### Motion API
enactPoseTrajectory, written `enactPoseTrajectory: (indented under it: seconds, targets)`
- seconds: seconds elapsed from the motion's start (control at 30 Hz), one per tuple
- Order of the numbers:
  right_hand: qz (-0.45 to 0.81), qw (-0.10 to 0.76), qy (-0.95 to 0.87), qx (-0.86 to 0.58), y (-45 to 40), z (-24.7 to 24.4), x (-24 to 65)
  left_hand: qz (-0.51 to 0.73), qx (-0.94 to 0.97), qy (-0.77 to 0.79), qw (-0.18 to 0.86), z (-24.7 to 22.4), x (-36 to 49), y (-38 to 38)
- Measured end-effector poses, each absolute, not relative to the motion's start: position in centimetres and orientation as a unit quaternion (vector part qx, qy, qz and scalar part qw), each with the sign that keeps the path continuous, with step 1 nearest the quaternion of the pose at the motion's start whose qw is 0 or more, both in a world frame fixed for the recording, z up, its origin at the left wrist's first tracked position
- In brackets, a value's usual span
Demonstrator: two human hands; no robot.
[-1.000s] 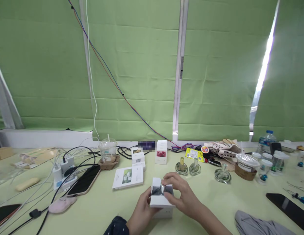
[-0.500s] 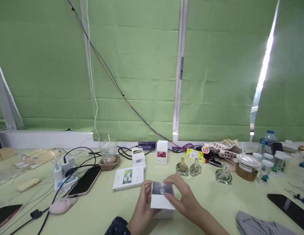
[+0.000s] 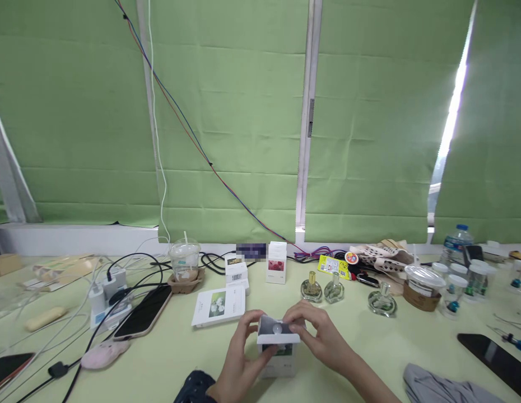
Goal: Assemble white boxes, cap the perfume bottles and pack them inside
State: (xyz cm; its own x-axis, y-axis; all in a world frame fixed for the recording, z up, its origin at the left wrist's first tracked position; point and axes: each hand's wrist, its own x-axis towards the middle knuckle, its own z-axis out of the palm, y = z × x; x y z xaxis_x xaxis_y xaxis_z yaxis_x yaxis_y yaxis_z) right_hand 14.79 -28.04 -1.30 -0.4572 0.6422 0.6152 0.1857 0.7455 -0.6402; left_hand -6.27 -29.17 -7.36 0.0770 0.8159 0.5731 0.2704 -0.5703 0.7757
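Observation:
A white carton (image 3: 281,366) with a printed picture on its front stands on the table before me, its top open. Inside the top I see a grey lining and a small round clear cap (image 3: 278,329). My left hand (image 3: 243,355) grips the carton's left side, its thumb across the front below the white lid flap (image 3: 279,339). At the top right corner, my right hand (image 3: 321,338) pinches the carton's side flap between thumb and fingers. What lies under the clear cap is hidden.
Behind the hands lie a flat white box (image 3: 221,306), small white boxes (image 3: 277,263) and glass perfume bottles (image 3: 311,289). To the left are a phone (image 3: 145,313), cables and a plastic cup (image 3: 185,260). A grey cloth (image 3: 445,386) and black phone (image 3: 491,358) lie right.
The lid flap has tipped from hanging toward me to nearly level, showing the carton's front. My left thumb has come onto the front, and my right fingers have shifted to the right flap.

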Motion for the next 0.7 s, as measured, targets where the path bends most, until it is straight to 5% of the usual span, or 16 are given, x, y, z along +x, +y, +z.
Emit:
enactPoseTrajectory:
  seconds: [0.4,0.7]
  targets:
    - [0.35,0.477,-0.736,-0.33,-27.7,-1.7,14.3,0.519,0.752,0.374,0.158,-5.5,-6.4,-29.9]
    - [0.241,0.456,-0.794,-0.322,-27.5,-1.5,14.8,0.59,0.68,0.381,0.212,-7.0,-6.4,-28.8]
